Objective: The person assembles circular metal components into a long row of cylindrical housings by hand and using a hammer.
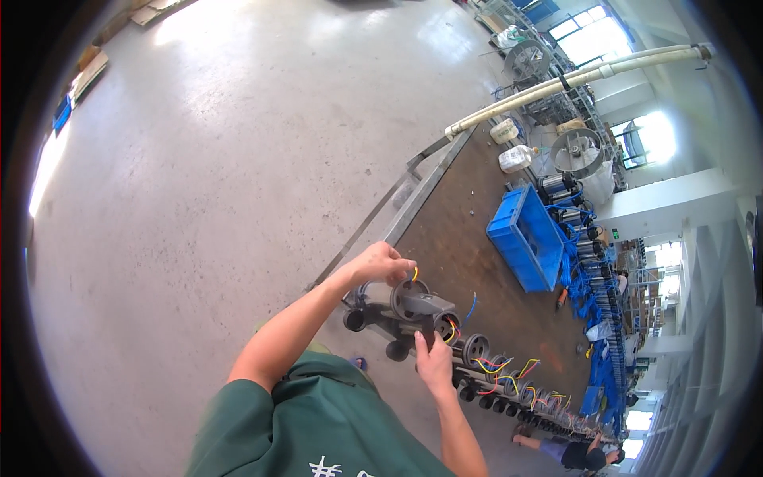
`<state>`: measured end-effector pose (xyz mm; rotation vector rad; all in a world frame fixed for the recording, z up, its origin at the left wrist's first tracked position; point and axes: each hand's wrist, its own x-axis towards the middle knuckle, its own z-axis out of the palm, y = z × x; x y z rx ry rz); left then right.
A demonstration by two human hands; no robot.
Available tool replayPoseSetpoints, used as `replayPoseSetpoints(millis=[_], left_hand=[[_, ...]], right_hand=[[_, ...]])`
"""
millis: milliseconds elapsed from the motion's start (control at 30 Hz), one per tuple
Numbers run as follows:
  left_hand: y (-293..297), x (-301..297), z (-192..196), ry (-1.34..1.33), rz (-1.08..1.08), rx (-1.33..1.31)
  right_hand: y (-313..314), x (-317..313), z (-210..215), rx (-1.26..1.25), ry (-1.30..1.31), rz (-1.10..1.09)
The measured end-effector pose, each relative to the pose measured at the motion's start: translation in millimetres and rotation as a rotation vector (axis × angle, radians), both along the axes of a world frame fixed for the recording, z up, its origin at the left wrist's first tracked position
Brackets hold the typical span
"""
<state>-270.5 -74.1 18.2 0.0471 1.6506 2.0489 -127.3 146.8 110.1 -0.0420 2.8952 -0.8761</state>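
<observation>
My left hand [383, 265] is closed in a pinch on a short yellow wire [416, 273], just above a grey round metal housing [405, 299] at the table's near edge. Lower and to the right, my right hand [435, 362] is closed around a dark upright piece [427, 327] against the same group of housings; its kind is unclear. Red and yellow wires [453, 331] stick out of the neighbouring housing, right of that piece. A thin blue wire [472, 305] rises beside it.
A row of similar housings with coloured wires [524, 389] runs along the table edge to the lower right. On the brown tabletop [445, 230] stand a blue crate [513, 230] and a white jug [515, 159]. Motors with blue cables [584, 262] line the far side. Another person [584, 455] works farther along.
</observation>
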Motion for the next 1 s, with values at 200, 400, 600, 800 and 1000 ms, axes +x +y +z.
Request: replayPoseSetpoints(millis=[200,400,600,800,1000], left_hand=[[-2.1,4.7,-5.4,-0.023,0.022,-0.012],[1.6,5.4,0.5,-0.015,0.022,-0.005],[-2.1,12.3,3.7,-0.014,0.079,-0.008],[-0.6,9.7,0.1,-0.009,0.066,-0.006],[-1.1,14.7,-4.1,-0.006,0.120,0.016]], right_hand=[[2.9,3.1,49.0,-0.254,-0.062,-0.120],[5.4,18.3,-16.9,0.024,-0.025,-0.067],[18.0,6.2,24.8,-0.224,-0.250,-0.163],[-8.9,8.4,20.0,0.047,0.100,-0.027],[6.1,-0.6,17.5,-0.018,-0.132,-0.034]])
